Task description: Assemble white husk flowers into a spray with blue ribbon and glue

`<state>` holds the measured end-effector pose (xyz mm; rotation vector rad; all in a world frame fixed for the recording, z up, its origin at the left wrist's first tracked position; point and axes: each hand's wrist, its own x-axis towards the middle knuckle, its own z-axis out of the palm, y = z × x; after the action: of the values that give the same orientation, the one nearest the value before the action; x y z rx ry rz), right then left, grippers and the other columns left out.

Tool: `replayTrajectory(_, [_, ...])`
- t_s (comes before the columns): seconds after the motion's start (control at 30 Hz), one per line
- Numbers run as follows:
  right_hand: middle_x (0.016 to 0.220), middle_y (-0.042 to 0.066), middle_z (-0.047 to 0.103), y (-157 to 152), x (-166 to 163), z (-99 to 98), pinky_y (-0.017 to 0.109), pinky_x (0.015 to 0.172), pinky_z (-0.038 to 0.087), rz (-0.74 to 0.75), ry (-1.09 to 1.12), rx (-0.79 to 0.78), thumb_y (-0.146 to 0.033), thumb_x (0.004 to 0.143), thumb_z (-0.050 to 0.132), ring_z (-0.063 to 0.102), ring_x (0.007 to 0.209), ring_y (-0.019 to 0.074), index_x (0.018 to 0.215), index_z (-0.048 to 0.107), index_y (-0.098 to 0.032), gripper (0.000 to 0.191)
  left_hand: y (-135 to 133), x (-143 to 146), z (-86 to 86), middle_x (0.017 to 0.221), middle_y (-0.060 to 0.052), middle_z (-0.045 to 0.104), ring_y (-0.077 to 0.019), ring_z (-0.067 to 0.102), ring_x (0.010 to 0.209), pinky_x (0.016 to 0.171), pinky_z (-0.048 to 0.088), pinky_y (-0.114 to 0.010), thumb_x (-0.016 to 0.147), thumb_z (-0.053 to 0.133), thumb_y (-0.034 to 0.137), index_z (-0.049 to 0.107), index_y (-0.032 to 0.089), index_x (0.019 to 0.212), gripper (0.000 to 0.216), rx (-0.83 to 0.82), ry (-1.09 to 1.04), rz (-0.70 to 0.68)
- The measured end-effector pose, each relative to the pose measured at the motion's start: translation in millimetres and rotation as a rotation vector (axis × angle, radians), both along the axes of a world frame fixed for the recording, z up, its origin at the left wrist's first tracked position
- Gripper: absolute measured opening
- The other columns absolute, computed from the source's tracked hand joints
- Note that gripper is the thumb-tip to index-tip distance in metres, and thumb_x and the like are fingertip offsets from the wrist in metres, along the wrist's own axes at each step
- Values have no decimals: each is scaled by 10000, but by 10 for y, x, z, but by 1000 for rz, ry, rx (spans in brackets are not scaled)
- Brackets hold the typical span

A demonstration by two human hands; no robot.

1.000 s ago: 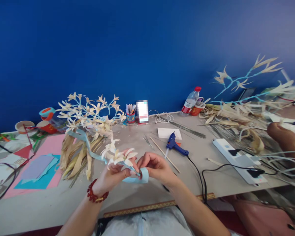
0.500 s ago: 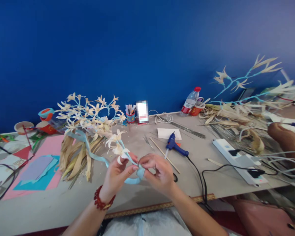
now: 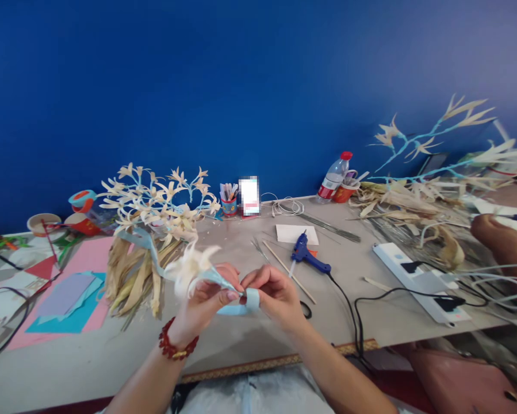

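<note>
My left hand [image 3: 206, 305] is closed on the light-blue stem of a cream flower spray [image 3: 191, 265], whose blooms point up and left and are blurred. Pinched in my right hand [image 3: 275, 296] is a pale blue ribbon [image 3: 253, 300], held against the end of that stem. The ribbon loops below my fingertips and trails away behind my left hand. The two hands meet fingertip to fingertip above the table's front part. Left of them, a larger bunch of cream flowers [image 3: 163, 198] stands over dry corn husks [image 3: 141, 276].
A blue glue gun [image 3: 303, 253] lies right of my hands beside a thin stick [image 3: 290, 273]. A white power strip [image 3: 417, 284] with black cords lies farther right. A bottle [image 3: 333, 179] stands at the wall. Another person's hand [image 3: 497, 238] is at the far right, near loose husks.
The flower spray has turned and tipped lower to the left. My hands have shifted slightly, and the ribbon loop between them is flatter.
</note>
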<state>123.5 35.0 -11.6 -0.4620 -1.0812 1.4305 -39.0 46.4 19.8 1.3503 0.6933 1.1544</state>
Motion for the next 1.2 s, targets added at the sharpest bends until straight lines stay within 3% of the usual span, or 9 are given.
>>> replayTrajectory(0.17, [795,35,689,-11,-32,15,273,613,514,40,69,-53,-300,759,769,630,654,140,736,588,-193,212,36,4,77,702,-30,574,-174,569,684,651,453,-303,789,695,302,702,157,726,158,-93,-54,-156])
replayTrajectory(0.27, [810,45,691,-32,-14,1,289,620,516,-23,3,19,-305,783,745,637,676,154,763,597,-198,184,39,4,119,710,-26,568,-168,567,684,653,449,-293,798,683,308,693,155,737,165,-132,-35,-201])
replayTrajectory(0.53, [850,60,660,17,114,37,367,710,497,-451,-434,538,-217,858,625,615,765,194,848,651,-236,34,-29,-1,66,777,-46,653,-195,592,784,734,461,-294,777,707,328,691,165,795,165,-106,219,147])
replayTrajectory(0.67, [875,76,655,12,159,73,362,682,494,-476,-561,711,-132,865,552,611,764,199,957,654,-255,184,-67,-20,53,822,-50,669,-208,605,843,790,465,-301,820,661,306,698,180,823,131,51,385,186])
replayTrajectory(0.8, [896,97,669,-1,178,69,369,686,505,-485,-602,801,-118,870,538,623,783,209,1037,636,-252,236,-82,-34,62,832,-44,666,-203,607,844,786,476,-290,839,634,295,691,186,840,123,98,402,175])
replayTrajectory(1.0, [883,84,669,-10,153,46,348,673,512,-443,-531,708,-141,894,509,630,774,196,1002,614,-256,190,-92,-9,97,801,-46,672,-207,611,819,760,482,-287,831,641,313,703,185,817,143,79,398,182])
replayTrajectory(1.2, [835,59,655,-37,61,-26,334,682,497,-407,-366,459,-201,888,584,629,772,190,914,608,-239,52,-108,33,86,802,-50,670,-214,607,834,786,484,-307,815,661,299,711,183,809,127,52,335,192])
